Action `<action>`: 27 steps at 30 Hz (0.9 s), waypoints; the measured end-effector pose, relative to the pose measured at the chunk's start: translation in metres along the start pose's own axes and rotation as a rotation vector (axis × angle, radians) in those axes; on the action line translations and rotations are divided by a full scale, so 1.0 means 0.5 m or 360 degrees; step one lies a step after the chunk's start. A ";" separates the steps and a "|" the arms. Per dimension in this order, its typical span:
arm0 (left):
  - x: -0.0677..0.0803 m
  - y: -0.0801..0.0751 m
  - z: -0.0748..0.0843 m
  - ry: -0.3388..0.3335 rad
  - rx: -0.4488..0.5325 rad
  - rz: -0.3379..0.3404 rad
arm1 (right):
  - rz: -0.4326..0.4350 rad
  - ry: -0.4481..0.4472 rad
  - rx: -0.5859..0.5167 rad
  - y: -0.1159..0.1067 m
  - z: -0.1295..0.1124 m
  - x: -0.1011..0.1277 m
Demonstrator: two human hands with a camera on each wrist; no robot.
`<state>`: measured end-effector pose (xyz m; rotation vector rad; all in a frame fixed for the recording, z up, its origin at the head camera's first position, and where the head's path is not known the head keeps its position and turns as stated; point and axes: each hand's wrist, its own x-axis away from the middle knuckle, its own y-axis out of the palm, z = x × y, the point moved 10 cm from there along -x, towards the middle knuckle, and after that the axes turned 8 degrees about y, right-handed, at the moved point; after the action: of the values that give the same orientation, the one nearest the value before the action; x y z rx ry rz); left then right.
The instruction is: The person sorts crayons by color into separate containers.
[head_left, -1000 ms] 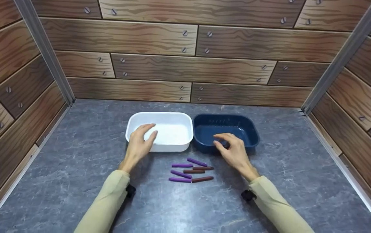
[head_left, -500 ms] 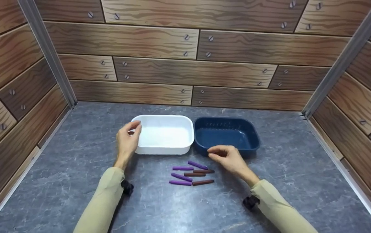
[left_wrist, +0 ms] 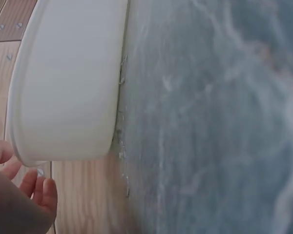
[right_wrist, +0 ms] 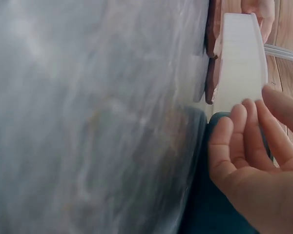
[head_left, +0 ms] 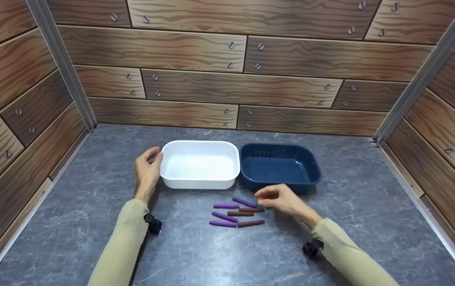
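My left hand (head_left: 147, 171) is at the left end of a white tub (head_left: 199, 184), its fingers loosely bent and nothing held. In the left wrist view the fingertips (left_wrist: 50, 190) lie close to the tub's rim; whether they touch it I cannot tell. In front of a dark blue tub (head_left: 281, 186), my right hand (head_left: 285, 200) hovers with relaxed, curved fingers and holds nothing. Just left of it lie several purple crayons (head_left: 223, 223) and three brown crayons (head_left: 251, 223) in a loose group. The right wrist view shows two brown crayons (right_wrist: 213, 80) edge-on beyond that hand.
Both tubs stand side by side on a grey marbled tabletop (head_left: 195, 258); no contents show inside them. Wood-patterned panels (head_left: 195, 83) close off the back and both sides, with metal posts (head_left: 66, 71) at the corners. Each wrist wears a small black camera (head_left: 154, 224).
My left hand has moved left from over the white tub to its left end. My right hand has come down from the blue tub toward the crayons. The crayons lie as before.
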<state>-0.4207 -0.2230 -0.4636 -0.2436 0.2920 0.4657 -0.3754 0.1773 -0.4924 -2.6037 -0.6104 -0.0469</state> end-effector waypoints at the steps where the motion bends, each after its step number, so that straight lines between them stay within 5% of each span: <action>1: -0.001 0.003 -0.006 -0.0028 0.0015 -0.0014 | -0.0018 0.0007 0.0015 0.001 0.002 0.000; 27: -0.011 0.037 -0.054 -0.0341 -0.0012 -0.0155 | -0.0197 -0.0006 0.0242 0.007 0.024 -0.007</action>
<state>-0.4402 -0.2170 -0.4897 -0.2119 0.0689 0.3930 -0.3781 0.1784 -0.5051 -2.4181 -0.7465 -0.0339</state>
